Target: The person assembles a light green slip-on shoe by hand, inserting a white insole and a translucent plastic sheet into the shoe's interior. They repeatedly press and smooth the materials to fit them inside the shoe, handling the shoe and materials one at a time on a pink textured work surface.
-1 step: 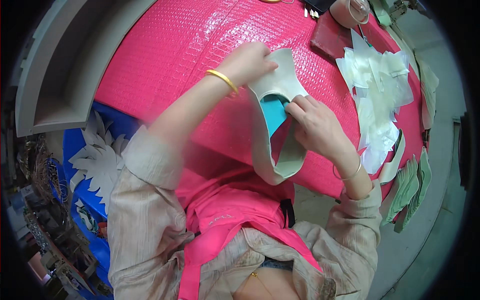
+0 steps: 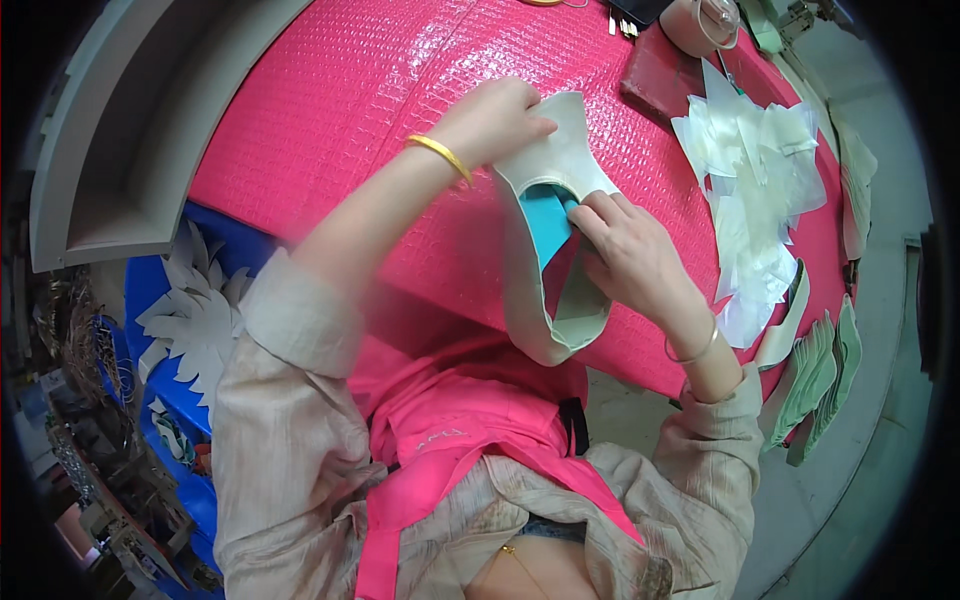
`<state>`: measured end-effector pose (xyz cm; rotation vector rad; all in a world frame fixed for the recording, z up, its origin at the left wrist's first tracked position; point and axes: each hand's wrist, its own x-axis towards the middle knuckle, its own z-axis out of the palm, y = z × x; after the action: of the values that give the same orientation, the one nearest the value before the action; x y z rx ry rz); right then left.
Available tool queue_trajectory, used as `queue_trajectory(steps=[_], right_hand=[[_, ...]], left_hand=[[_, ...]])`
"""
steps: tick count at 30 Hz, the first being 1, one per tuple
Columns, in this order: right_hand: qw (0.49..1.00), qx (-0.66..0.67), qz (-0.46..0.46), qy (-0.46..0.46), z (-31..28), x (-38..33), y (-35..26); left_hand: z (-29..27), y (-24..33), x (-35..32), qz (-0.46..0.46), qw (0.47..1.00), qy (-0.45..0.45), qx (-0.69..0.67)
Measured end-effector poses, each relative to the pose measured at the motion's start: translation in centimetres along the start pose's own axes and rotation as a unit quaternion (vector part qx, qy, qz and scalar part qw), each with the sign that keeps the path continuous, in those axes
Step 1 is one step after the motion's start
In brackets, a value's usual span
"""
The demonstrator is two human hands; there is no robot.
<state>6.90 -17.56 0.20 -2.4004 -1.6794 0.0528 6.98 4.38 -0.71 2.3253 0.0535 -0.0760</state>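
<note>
A pale cream shoe upper is held above the near edge of the pink-covered table. Its looped back part hangs toward me, and a turquoise lining piece shows inside the opening. My left hand, with a gold bangle at its wrist, is closed on the far left edge of the upper. On the other side, my right hand pinches the rim of the opening by the turquoise piece. Its fingertips are partly tucked inside, and I cannot tell whether they also grip the lining.
Thin whitish sheets are heaped on the table's right. Beyond them are a dark red block and a white pot. Pale green cut pieces hang at the right edge. A grey open box and off-white pieces on blue are left.
The shoe upper and both hands have shifted very slightly away from me. Both grips stay the same.
</note>
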Motion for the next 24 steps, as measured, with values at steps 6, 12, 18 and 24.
queue_trajectory(steps=[6,12,18,24], right_hand=[[0.964,-0.025,-0.249,0.091,-0.6,-0.2,1.5],[0.742,0.602,0.261,0.134,-0.3,-3.1,4.1],[0.793,0.550,0.249,0.083,-1.2,-2.0,2.9],[0.852,0.472,0.206,0.094,-1.5,-6.1,3.8]], left_hand=[[-1.8,0.7,0.1,0.037,0.998,-0.047,-0.001],[-0.3,0.7,-1.2,0.221,0.940,0.162,0.204],[1.2,8.1,-6.3,0.138,0.954,-0.029,0.263],[1.3,3.5,-12.2,0.297,0.928,0.091,0.205]])
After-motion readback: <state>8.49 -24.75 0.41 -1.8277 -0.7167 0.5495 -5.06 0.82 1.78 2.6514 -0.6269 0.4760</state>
